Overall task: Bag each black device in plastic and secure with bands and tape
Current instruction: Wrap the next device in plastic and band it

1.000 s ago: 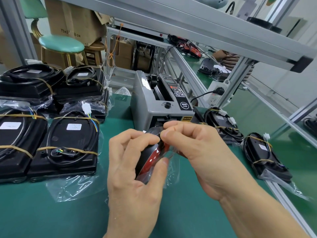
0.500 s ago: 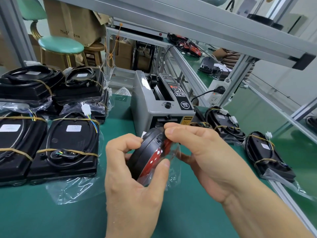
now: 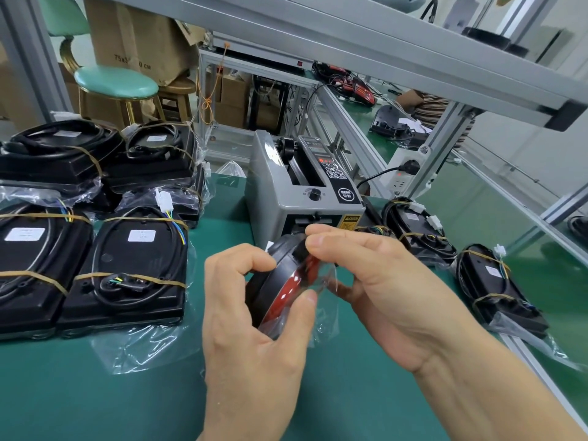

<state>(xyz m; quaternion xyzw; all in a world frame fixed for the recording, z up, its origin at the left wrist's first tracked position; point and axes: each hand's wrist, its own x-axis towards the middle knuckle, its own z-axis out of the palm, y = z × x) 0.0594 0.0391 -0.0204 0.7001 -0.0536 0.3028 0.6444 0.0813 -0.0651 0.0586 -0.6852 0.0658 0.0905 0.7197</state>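
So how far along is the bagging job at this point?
Done: several black devices sit bagged and banded on the left, such as the nearest one, with two more by the right edge. In hand: the left hand grips a round black-and-red device inside clear plastic while the right hand pinches its top in front of the tape machine. No bands show on it yet.

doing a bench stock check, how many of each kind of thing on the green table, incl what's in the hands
Flat black devices with coiled cables, rubber-banded in clear plastic: 7, at
Round black-and-red device in clear bag, held by left hand and right hand: 1
Grey tape dispenser machine: 1
Total: 9
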